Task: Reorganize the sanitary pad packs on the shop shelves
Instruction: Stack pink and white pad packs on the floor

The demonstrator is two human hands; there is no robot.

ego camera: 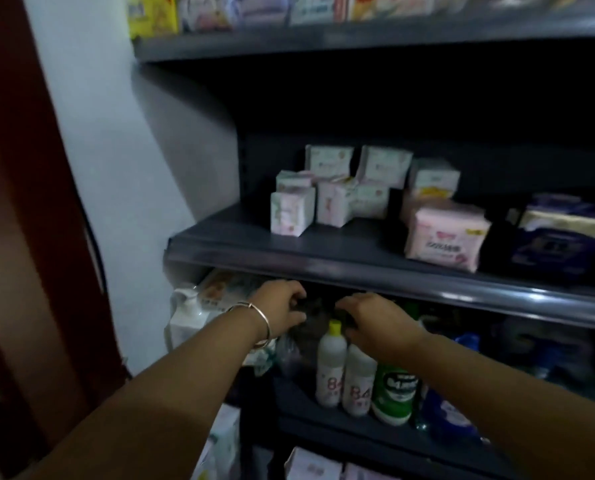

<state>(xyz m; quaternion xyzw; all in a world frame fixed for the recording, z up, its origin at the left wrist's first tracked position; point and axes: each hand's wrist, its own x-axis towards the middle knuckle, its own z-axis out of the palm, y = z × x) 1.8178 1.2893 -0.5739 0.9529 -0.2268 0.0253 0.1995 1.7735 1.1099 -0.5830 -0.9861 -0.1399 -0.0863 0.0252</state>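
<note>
Several small white and pink sanitary pad packs [327, 199] stand in a loose cluster on the middle dark shelf [323, 261]. A larger pink pack [445, 237] lies to their right, and a dark purple pack [559, 233] is further right. Below that shelf, my left hand [282, 310] and my right hand [372, 322] reach into the lower level. Both have fingers curled on a dark, blurred object [315, 315] between them. What the object is cannot be made out. A metal bangle sits on my left wrist.
Two white bottles [330, 368] and a green bottle [396, 393] stand under my right hand. A white packet with a handle [188, 313] sits left of my left hand. Boxes line the top shelf [323, 39]. A white wall and red door frame are at left.
</note>
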